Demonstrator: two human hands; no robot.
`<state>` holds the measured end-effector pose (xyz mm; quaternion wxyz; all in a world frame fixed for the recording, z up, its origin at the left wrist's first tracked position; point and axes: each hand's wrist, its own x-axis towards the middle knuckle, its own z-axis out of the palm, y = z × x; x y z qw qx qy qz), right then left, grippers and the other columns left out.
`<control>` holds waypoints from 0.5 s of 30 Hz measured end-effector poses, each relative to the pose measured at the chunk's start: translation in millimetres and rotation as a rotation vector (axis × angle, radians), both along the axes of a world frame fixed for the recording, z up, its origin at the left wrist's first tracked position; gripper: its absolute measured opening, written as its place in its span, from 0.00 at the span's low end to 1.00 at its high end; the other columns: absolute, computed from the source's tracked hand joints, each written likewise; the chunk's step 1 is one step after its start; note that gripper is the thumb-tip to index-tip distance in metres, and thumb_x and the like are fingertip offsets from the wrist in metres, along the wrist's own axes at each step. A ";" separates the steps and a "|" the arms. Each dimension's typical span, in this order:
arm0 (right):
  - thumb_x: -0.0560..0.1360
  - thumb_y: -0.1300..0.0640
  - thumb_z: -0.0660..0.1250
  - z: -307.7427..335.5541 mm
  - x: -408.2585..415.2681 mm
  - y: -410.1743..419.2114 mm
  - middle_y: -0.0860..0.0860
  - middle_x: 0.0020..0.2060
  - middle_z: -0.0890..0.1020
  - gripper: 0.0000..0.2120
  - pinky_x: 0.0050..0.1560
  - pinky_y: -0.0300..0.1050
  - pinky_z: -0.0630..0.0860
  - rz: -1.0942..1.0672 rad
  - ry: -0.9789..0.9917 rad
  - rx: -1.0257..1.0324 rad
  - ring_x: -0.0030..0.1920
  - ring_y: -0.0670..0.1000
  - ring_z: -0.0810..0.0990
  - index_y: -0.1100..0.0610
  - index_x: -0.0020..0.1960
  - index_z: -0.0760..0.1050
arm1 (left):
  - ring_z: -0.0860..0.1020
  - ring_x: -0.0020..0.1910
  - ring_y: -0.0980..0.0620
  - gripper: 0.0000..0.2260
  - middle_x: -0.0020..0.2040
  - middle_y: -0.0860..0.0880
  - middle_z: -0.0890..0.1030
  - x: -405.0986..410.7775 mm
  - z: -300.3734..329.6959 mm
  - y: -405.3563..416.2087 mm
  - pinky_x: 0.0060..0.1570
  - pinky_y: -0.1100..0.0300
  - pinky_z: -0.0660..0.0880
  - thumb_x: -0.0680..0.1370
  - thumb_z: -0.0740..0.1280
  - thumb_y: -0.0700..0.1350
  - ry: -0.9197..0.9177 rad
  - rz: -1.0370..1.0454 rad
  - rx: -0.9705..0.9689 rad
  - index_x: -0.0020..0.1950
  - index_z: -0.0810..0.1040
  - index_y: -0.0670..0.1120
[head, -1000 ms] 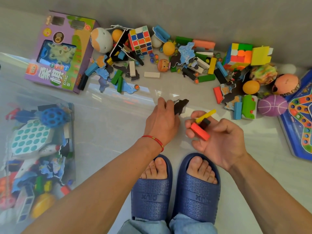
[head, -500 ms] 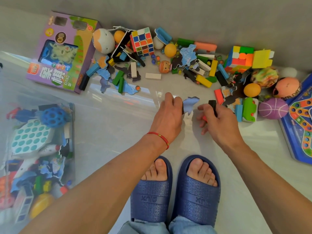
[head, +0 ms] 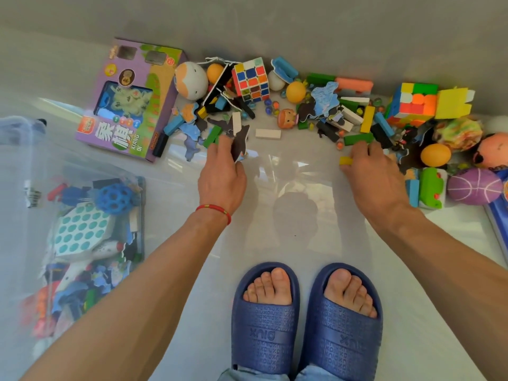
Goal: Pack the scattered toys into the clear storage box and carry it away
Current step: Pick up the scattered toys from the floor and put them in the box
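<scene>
**Toy cleanup, mid-grab: both hands down in the pile**

Biggest thing first: the clear storage box (head: 33, 166) sits on the floor off to the left, already partly loaded. You can see a blue holey ball (head: 116, 198), a white board with teal dots (head: 82, 232) and a jumble of smaller bits through the wall. It's well apart from the main heap.

The scattered toys (head: 316, 105) are strung along the base of the wall at the top, from the purple game box (head: 129, 103) on the left over to a purple mini basketball (head: 474, 187) on the right. In between are two puzzle cubes, one white-edged (head: 251, 79) and one bright neon (head: 415, 105), orange balls, wooden blocks, marbles and foam puzzle pieces.

Left hand (head: 222, 177), red string on the wrist, is at the left part of the heap with thumb and fingers pinching a dark flat puzzle piece (head: 240, 144).

Right hand (head: 371, 174) is curled palm-down at the right part of the heap, with a small yellow block (head: 345, 160) poking out at the thumb side, so it's holding that. Fingertips are just beside a green block (head: 358, 138); can't tell if they touch it.

Blue slides (head: 305, 320) at the bottom, toes pointing at the pile.
</scene>
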<state>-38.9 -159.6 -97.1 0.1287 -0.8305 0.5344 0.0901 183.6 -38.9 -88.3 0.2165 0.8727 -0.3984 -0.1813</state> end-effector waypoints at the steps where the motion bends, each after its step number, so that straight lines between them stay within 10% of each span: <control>1: 0.82 0.55 0.64 1.3 -0.1 0.5 0.66 0.63 0.71 0.17 0.51 0.60 0.75 0.007 -0.009 0.008 0.58 0.68 0.76 0.64 0.66 0.68 | 0.74 0.50 0.38 0.12 0.58 0.42 0.73 1.7 -2.7 -2.3 0.43 0.47 0.73 0.79 0.60 0.39 -0.051 -0.024 0.032 0.62 0.69 0.44; 11: 0.78 0.48 0.69 8.8 -3.2 43.0 0.49 0.35 0.75 0.12 0.31 0.42 0.69 -0.847 -0.836 0.742 0.34 0.48 0.70 0.56 0.54 0.79 | 0.78 0.49 0.37 0.15 0.61 0.41 0.71 16.1 -22.9 -13.6 0.42 0.47 0.75 0.82 0.62 0.51 -0.288 -0.199 0.227 0.64 0.71 0.43; 15: 0.79 0.52 0.67 9.9 -5.4 23.6 0.45 0.43 0.78 0.09 0.38 0.40 0.72 -0.593 -0.647 0.450 0.40 0.46 0.75 0.52 0.58 0.80 | 0.78 0.50 0.39 0.13 0.61 0.41 0.71 14.0 -19.9 -20.6 0.42 0.47 0.75 0.82 0.62 0.49 -0.272 -0.197 0.202 0.61 0.72 0.41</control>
